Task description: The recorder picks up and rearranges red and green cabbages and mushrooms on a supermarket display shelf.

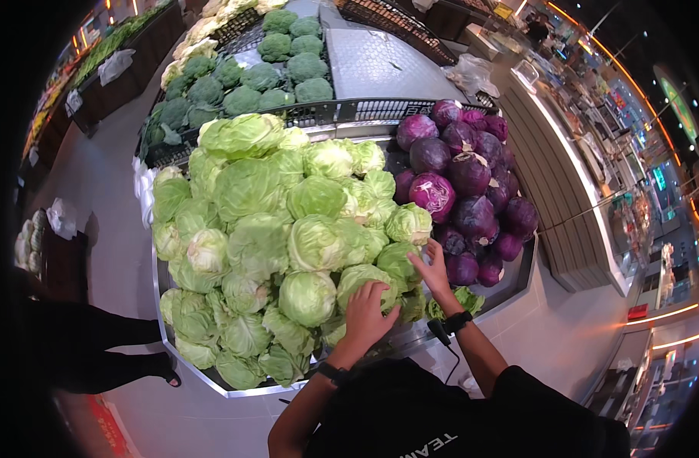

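Note:
My left hand (pixel 367 316) has its fingers spread over the near side of a green cabbage (pixel 358 280) at the front of the heap. Its fingertips seem to touch the leaves. Just to the right, my right hand (pixel 434 270) is raised beside another green cabbage (pixel 396 262), thumb and fingers apart. Its fingertips come close to a paler cabbage (pixel 408 222) above; contact there is hard to tell. Neither hand holds anything. Purple cabbages (pixel 474 217) are piled to the right of the green heap (pixel 252 246), with one cut face (pixel 432 193) showing.
Behind a black plastic divider (pixel 349 111) lie broccoli heads (pixel 306 67). The display stand has a metal rim (pixel 229 393). Loose green leaves (pixel 466 300) lie near my right wrist. A person in dark trousers (pixel 120 332) stands at the left. A slatted counter (pixel 547 189) curves along the right.

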A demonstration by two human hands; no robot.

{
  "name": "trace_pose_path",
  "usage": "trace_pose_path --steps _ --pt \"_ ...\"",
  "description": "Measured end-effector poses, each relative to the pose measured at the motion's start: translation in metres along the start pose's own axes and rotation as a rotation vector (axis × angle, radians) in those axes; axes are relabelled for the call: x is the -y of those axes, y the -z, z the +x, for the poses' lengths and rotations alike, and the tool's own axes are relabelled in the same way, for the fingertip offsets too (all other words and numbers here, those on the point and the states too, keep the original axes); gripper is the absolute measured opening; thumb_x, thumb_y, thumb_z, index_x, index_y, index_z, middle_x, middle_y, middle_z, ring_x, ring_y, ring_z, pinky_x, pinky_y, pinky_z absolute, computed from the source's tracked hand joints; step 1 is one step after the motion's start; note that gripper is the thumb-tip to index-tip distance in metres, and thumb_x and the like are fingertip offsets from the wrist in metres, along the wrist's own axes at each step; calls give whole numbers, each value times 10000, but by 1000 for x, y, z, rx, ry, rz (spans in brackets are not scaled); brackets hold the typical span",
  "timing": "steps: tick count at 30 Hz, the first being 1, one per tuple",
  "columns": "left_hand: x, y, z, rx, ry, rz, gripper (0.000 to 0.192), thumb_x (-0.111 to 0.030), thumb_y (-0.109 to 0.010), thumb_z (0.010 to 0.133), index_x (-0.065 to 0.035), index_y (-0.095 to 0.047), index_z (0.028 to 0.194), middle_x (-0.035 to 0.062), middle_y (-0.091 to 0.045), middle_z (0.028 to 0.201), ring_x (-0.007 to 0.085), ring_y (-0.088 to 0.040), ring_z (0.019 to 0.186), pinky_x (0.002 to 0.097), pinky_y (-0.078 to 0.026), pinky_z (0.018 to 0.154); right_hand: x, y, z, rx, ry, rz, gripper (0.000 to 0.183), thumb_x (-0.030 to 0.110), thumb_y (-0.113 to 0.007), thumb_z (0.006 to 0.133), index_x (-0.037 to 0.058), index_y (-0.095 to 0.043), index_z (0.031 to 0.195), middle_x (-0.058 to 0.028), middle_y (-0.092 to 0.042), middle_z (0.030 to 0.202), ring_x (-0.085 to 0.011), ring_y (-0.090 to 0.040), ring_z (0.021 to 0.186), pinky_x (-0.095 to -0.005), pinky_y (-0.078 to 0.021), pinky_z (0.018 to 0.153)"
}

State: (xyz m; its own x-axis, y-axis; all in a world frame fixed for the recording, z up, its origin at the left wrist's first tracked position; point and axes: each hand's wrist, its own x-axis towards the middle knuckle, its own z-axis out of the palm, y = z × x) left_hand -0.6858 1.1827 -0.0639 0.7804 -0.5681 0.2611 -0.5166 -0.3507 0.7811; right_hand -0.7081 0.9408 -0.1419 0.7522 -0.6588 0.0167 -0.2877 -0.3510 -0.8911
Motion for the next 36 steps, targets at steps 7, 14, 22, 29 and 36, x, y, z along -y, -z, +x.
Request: trace_pose_path --steps 7,14,22,29,36 --pt "1 -95 114 -3 -1 33 628 -336 -832 760 13 -565 1209 215 -592 1125 404 -571 1107 450 -469 947 -65 26 48 131 -549 432 1067 579 -793 791 -6 -256 1503 -221 -460 1414 -313 -462 1308 -411 -400 1064" --pt "71 -155 200 220 366 50 1109 -654 -812 676 68 -427 1425 335 -545 1304 471 -529 1215 472 -438 1037 -68 4 88 242 -390 495 653 444 -708 925 48 -507 1403 -106 -580 1315 -194 -558 1179 -333 -452 982" --pt "-20 -102 162 -270 80 -357 847 -269 -865 775 1 -377 1413 169 -503 1327 273 -505 1239 370 -429 1047 54 88 52 235 326 431 887 153 -882 737 89 -385 1470 -154 -474 1429 -283 -505 1304 -406 -442 1053" --pt "-71 -11 97 -80 530 -834 708 -137 -746 890 -43 -366 1479 99 -574 1308 193 -546 1212 331 -456 1025 126 100 33 448 652 350 1022 277 -942 643 135 -375 1483 -211 -400 1484 -391 -418 1374 -501 -392 1097" --pt "-71 15 43 -236 352 -654 1002 -132 -825 818 -40 -175 1576 143 -419 1475 238 -440 1350 371 -407 1099 145 59 -6 881 -363 1053 780 102 -700 940 139 -232 1563 -84 -520 1376 -202 -535 1228 -345 -480 993"
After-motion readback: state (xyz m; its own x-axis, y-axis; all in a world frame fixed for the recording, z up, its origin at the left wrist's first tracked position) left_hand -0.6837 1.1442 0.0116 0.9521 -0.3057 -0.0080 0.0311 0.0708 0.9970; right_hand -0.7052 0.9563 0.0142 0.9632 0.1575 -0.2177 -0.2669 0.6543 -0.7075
